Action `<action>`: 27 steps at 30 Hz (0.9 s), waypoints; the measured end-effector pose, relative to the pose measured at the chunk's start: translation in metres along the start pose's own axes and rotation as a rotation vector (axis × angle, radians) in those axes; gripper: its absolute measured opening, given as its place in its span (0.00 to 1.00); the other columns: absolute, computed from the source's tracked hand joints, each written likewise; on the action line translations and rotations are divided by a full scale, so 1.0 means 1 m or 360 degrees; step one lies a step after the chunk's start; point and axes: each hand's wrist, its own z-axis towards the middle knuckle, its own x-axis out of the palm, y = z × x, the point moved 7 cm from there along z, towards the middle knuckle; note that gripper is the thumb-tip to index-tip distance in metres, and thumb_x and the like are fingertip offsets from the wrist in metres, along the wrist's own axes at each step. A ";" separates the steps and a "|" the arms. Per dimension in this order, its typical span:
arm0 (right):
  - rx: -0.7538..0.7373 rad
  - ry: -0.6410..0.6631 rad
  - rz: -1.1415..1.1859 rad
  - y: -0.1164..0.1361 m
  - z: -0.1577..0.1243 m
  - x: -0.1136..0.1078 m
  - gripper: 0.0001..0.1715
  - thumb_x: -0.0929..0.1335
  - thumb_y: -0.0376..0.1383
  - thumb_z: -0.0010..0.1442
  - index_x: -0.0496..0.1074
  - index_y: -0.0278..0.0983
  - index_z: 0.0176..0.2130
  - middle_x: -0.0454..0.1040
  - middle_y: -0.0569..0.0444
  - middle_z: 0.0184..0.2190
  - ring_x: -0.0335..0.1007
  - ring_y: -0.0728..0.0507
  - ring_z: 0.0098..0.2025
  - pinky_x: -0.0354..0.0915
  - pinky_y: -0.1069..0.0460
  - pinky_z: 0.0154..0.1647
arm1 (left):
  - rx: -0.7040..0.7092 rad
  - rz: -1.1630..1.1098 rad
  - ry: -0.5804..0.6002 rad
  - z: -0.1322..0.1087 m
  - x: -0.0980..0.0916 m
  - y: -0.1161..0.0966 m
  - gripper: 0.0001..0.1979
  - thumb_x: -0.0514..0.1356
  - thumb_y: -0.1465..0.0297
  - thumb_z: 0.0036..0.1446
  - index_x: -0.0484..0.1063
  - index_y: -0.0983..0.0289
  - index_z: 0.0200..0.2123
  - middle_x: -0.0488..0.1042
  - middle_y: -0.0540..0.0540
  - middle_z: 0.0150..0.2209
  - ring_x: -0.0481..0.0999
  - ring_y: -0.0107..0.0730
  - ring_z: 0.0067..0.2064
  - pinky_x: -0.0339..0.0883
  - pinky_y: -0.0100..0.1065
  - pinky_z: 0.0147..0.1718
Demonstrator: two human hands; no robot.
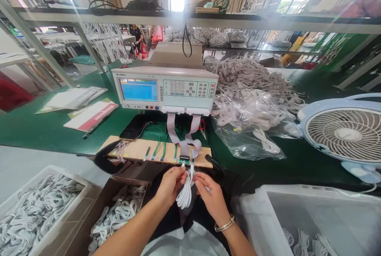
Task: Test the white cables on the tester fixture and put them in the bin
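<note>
My left hand (170, 184) pinches the top of a coiled white cable (185, 193) that hangs between both hands. My right hand (208, 195) grips the same cable from the right, fingers closed near its plug ends. The plugs point up at the connector (184, 158) on a wooden test board (139, 149). Grey ribbon cables (172, 129) run from the board up to a white tester (165, 89) with a blue screen. A bracelet circles my right wrist.
A pile of white cables (256, 77) and bagged cables (247, 129) lie to the right of the tester. A fan (345, 133) stands at the right edge. Bins of coiled cables sit low left (35, 208), centre-left (116, 216) and right (312, 224). Papers (89, 115) lie to the left.
</note>
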 end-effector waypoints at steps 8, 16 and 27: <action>0.0288 -0.0116 0.0422 -0.020 0.012 -0.001 0.19 0.65 0.44 0.50 0.68 0.33 0.38 0.71 0.51 0.29 0.62 0.51 0.21 0.60 0.56 0.20 | 0.0042 0.0017 0.0112 0.002 0.003 -0.002 0.09 0.63 0.68 0.42 0.68 0.69 0.23 0.65 0.49 0.20 0.60 0.15 0.17 0.55 0.18 0.16; 0.0413 -0.0013 0.0364 -0.022 0.037 0.008 0.17 0.67 0.45 0.46 0.71 0.33 0.30 0.63 0.59 0.15 0.56 0.52 0.16 0.53 0.57 0.16 | 0.0043 0.0439 0.0257 0.009 0.016 -0.017 0.24 0.56 0.52 0.42 0.71 0.70 0.27 0.58 0.46 0.15 0.52 0.17 0.15 0.45 0.23 0.13; 0.0270 -0.0036 0.0175 -0.003 0.037 0.016 0.21 0.67 0.50 0.43 0.68 0.33 0.22 0.59 0.60 0.12 0.53 0.52 0.15 0.51 0.57 0.15 | 0.0055 0.0476 0.0146 0.000 0.015 -0.014 0.20 0.58 0.54 0.41 0.71 0.69 0.23 0.60 0.47 0.13 0.55 0.18 0.14 0.46 0.23 0.13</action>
